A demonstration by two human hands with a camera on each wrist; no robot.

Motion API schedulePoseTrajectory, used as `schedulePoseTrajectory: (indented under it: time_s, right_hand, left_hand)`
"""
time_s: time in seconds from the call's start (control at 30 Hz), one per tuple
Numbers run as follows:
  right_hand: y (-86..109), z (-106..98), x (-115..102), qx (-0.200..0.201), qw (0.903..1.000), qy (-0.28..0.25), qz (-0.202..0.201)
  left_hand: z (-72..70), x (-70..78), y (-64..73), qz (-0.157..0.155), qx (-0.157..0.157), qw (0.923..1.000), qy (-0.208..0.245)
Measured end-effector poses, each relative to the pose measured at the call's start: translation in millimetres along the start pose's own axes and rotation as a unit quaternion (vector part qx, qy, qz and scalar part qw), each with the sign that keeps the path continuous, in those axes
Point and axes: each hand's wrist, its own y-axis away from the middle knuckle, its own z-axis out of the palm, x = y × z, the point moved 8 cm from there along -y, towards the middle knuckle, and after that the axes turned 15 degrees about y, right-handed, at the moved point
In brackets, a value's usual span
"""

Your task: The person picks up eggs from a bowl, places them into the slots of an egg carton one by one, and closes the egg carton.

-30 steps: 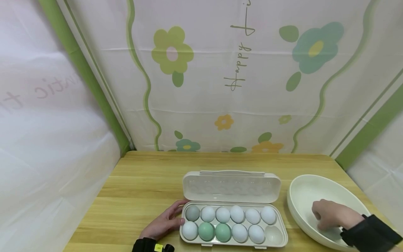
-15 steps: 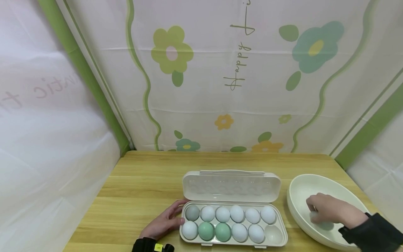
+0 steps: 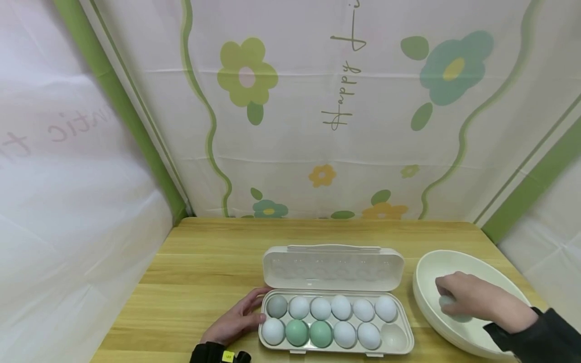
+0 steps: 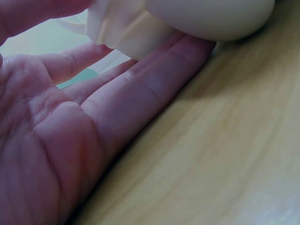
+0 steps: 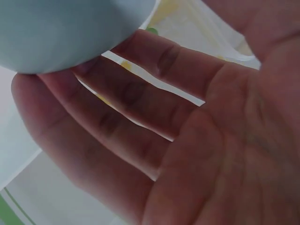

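Observation:
A cream egg box (image 3: 336, 352) lies on the table with its lid (image 3: 333, 269) tipped back. Several white eggs, two green eggs (image 3: 297, 333) and one grey egg (image 3: 277, 306) sit in its two rows; the front right cup (image 3: 394, 339) shows its bare bottom. At the box's left end my left hand (image 3: 236, 320) grips the corner, thumb on the rim and fingers along the side. Over the large pale bowl (image 3: 436, 264) my right hand (image 3: 481, 300) holds a pale blue-green egg (image 5: 70, 33) at its fingertips, partly hidden by the fingers in the head view.
The wooden table (image 3: 204, 252) runs back to a white curtain (image 3: 281, 141) printed with flowers. White cloth walls (image 3: 68, 201) with green borders stand at both sides. The bowl sits near the table's right edge, a short gap from the egg box.
My right hand has moved up and left inside the bowl, with the pale blue-green egg now showing in its fingers. The left hand and the egg box stay in place.

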Motion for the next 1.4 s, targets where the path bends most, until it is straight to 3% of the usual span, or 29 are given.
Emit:
schedulePoseTrajectory:
  time_s: [0.37,0.67,0.93,1.4]
  right_hand:
    - [-2.6,-24.7,-23.1,0.02,0.9996,-0.015,-0.011]
    - [3.2,-38.5,-52.2,0.084,0.9961,0.019,-0.016]
    - [5.8,-42.0,-78.9,0.157,0.9866,0.023,-0.038]
    - [-3.8,-17.4,-103.2,0.128,0.9875,-0.045,-0.08]
  left_hand:
    - [-1.2,2.0,1.0,-0.003,0.009,0.9999,-0.003]
    - [-2.3,1.8,1.2,-0.005,0.01,0.9999,0.0]
    - [-2.5,1.8,1.1,-0.003,0.009,1.0,0.003]
    - [-1.2,0.2,0.3,-0.002,0.004,1.0,-0.002]
